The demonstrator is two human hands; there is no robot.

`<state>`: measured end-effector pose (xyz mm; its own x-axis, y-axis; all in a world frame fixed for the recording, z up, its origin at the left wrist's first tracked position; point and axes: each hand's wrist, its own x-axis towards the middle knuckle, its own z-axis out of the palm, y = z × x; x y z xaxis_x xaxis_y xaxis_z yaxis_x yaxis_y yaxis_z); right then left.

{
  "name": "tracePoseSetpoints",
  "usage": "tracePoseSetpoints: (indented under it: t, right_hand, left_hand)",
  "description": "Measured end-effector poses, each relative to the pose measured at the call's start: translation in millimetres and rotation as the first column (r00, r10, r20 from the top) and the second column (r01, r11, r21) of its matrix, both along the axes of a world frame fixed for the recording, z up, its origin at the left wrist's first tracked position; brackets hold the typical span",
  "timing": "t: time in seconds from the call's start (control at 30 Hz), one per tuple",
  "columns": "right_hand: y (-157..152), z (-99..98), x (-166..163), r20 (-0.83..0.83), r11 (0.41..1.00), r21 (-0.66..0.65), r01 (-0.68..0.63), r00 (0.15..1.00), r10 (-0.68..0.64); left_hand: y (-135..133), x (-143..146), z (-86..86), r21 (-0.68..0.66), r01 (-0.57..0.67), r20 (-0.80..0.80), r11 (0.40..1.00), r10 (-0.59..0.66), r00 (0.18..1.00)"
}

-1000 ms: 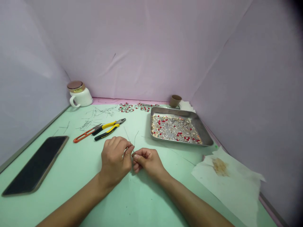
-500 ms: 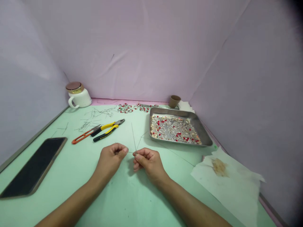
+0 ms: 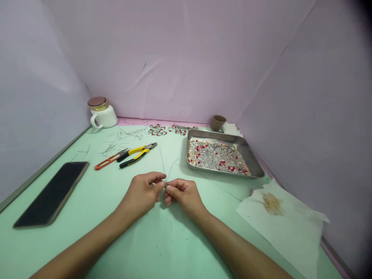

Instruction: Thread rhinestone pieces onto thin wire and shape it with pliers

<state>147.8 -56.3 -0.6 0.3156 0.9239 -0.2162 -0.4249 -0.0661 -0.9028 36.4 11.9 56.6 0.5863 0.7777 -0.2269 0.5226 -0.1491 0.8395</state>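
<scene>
Thin metal wires [image 3: 172,167] rise in a narrow V from between my fingertips. My right hand [image 3: 186,195] is closed, pinching the wires at their crossing between thumb and forefinger. Against it, the thumb and forefinger of my left hand [image 3: 147,190] close around the same spot, touching the wire. Whatever small part sits at the crossing is hidden by the fingertips. Beyond my left hand lie yellow-and-black pliers [image 3: 138,155] and orange thread snips [image 3: 110,159].
A metal tray [image 3: 255,162] of small pale and red beads stands right. Beaded pieces [image 3: 157,130] and loose wires [image 3: 128,133] lie behind. A phone [image 3: 52,193] and lidded white mug [image 3: 105,116] are left; a brown cup [image 3: 217,123] and stained paper [image 3: 290,228] are right.
My left hand has moved right, from holding a wire out to the side, until its fingertips meet my right hand's. The view has shifted slightly.
</scene>
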Motion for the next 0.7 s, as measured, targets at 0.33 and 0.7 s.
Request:
tracePoseSetpoints:
  t: [0.33,0.7]
  right_hand:
    - [2.5,-0.3,0.0,-0.025,0.999,-0.015,0.043,0.999,-0.044]
    - [1.9,0.3,1.1,-0.042,0.999,-0.01,0.051,0.998,-0.052]
  left_hand:
    - [4.1,-1.0,-6.4,0.257,0.062,0.011,0.964,-0.067,0.998]
    - [9.3,-2.7,-8.2,0.317,0.174,0.039,0.932,-0.196,0.98]
